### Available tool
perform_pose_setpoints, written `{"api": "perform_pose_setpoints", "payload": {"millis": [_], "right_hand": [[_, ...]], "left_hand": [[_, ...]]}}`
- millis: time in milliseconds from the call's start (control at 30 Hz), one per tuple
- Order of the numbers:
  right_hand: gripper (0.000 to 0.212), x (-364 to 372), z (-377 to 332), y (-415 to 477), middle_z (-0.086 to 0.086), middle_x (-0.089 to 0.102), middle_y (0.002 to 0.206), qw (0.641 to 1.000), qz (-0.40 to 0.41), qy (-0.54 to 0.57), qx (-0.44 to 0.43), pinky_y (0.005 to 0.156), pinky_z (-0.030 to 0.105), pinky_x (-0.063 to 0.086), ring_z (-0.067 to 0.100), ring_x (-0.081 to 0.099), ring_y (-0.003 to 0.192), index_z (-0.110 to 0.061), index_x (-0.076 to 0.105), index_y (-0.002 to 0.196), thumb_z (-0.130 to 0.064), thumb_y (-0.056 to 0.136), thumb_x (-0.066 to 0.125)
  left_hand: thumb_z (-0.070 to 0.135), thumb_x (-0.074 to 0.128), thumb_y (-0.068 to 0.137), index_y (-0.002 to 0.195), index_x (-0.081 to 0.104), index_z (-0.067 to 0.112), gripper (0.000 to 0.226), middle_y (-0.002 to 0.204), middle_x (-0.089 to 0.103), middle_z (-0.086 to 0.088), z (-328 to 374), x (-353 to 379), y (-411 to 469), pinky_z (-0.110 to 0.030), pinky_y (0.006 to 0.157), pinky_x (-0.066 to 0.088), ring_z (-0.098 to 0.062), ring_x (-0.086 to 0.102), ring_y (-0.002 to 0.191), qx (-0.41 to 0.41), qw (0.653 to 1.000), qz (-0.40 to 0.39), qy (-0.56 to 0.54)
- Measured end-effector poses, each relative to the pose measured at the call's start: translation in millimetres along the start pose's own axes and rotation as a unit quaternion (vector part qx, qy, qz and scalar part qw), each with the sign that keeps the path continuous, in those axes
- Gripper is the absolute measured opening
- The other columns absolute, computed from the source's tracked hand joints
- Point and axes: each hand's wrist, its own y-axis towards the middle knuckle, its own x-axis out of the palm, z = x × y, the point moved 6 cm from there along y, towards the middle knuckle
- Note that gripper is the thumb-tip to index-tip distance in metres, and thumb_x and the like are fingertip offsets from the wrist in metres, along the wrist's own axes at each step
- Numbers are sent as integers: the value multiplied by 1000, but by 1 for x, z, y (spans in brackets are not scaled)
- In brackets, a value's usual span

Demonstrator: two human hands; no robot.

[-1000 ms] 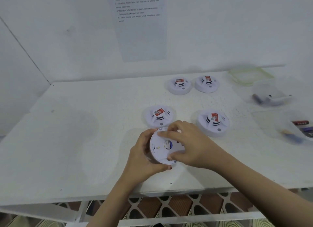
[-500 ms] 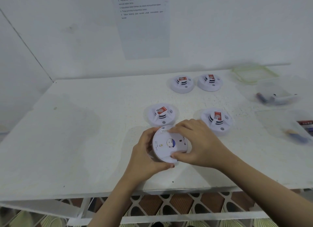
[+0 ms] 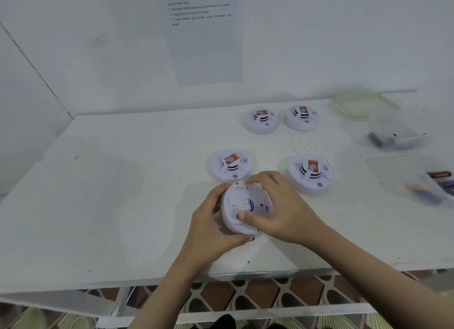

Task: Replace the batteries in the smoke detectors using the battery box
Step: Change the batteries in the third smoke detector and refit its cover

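Smoke detector (image 3: 242, 207), back face up, is gripped at near-ctr of table (image 3: 118, 205): left rim by curled left hand (image 3: 211, 221), far rim by right hand (image 3: 285, 209) w/ thumb pressed on; battery box (image 3: 395, 134) is seen far right.

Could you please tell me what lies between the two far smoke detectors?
Only bare table, in the head view; the far-left detector and far-right detector stand apart.

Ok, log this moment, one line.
left grip: holds upturned detector by rim | right grip: thumb on its back, fingers over top edge
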Motion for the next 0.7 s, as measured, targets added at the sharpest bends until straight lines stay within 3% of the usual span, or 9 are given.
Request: {"api": "perform_pose_setpoints", "payload": {"millis": [133, 300, 333, 400, 500, 567, 600, 700], "right_hand": [[92, 5, -1, 4, -8, 45, 121, 994, -27, 66, 83, 87, 28, 47, 8, 48, 108, -34, 28, 133, -64, 57, 72], [72, 2, -4, 5, -11, 52, 111, 968, -20, 212, 133, 74, 20, 52, 6, 58, 97, -34, 36, 124, -35, 64, 77], [66, 4, -1, 5, -6, 56, 112, 947, -25, 279, 157, 73, 22, 54, 11, 62, 95, -33, 40, 122, -32, 66, 74], [57, 12, 7, 1, 3, 65, 109, 870, -40, 446, 205, 74, 30, 56, 19, 67, 94, -27, 47, 120, -28, 67, 68], [71, 22, 11, -5, 19, 58, 126, 730, -86, 646, 207, 84, 48, 51, 38, 56, 113, -13, 45, 133, -24, 66, 67], [80, 22, 11, -7, 21, 49, 136, 674, -109, 707, 186, 82, 48, 54, 40, 51, 118, -12, 44, 136, -21, 63, 74], [81, 20, 13, -7, 20, 50, 136, 675, -116, 706, 179, 79, 47, 55, 39, 53, 118, -15, 46, 135, -23, 61, 77], [58, 15, 17, -6, 15, 58, 129, 751, -137, 622, 175, 79, 48, 56, 38, 58, 113, -26, 51, 130, -26, 74, 66]], "left_hand": [[30, 89, 57, 136, 45, 25, 90, 131, 57, 12, 14, 5, 1, -11, 92, 45, -5, 53, 121, 39, 999, -3, 21], [40, 84, 62, 144, 38, 21, 96, 144, 46, 10, 14, 7, 2, -19, 105, 40, -4, 45, 131, 52, 997, -13, 46], [44, 83, 61, 144, 36, 24, 97, 145, 44, 13, 12, 6, 2, -17, 105, 38, -3, 43, 132, 40, 998, -16, 43], [52, 80, 59, 144, 32, 33, 99, 146, 40, 20, 8, 7, 2, -12, 105, 35, 2, 39, 133, 3, 999, -25, 20], [47, 81, 57, 136, 39, 34, 90, 133, 51, 24, 0, 12, 3, -21, 101, 45, 0, 47, 126, -36, 997, -52, -32], [39, 84, 55, 130, 44, 30, 85, 127, 55, 22, -2, 12, 3, -21, 94, 49, -4, 52, 121, -37, 997, -47, -46], [36, 85, 54, 128, 44, 28, 85, 126, 56, 20, -3, 10, 4, -21, 93, 49, -6, 53, 121, -34, 997, -40, -50], [29, 88, 52, 129, 45, 23, 89, 129, 56, 8, -8, 4, 7, -37, 96, 51, -17, 53, 123, -27, 998, -11, -64]]}}
